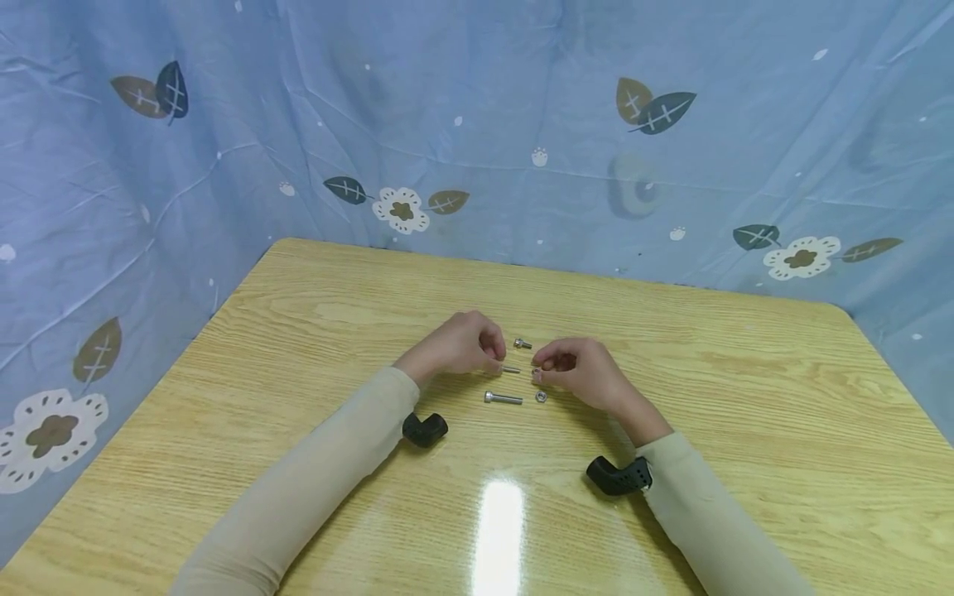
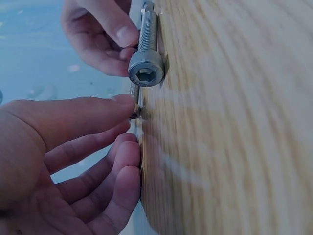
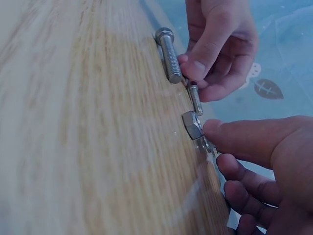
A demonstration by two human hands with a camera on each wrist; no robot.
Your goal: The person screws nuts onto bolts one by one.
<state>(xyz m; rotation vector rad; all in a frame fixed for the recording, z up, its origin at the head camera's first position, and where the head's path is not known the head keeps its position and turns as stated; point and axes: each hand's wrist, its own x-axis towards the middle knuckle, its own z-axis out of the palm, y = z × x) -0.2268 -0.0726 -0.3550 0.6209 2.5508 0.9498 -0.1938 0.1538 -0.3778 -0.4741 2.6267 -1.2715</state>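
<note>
My left hand [image 1: 464,343] pinches a thin socket-head screw [image 1: 511,369] by its head end, the threaded tip pointing right. Opposite it, my right hand [image 1: 586,370] holds a small nut [image 1: 536,375] between thumb and fingertips; the right wrist view shows only part of this nut [image 3: 207,145]. Screw and nut are apart, with a short gap between them. Nearer me lies a long, thicker socket-head bolt [image 1: 503,399], head to the left. A larger hex nut [image 1: 541,396] sits off its threaded end. Behind the hands lies a short socket-head bolt [image 1: 522,343].
All of this is on a wood-grain table [image 1: 358,290]. A blue patterned curtain [image 1: 507,108] hangs along its back and left sides. Black wrist mounts [image 1: 425,430] are on both forearms, and a bright light reflection [image 1: 498,538] shows on the tabletop in front.
</note>
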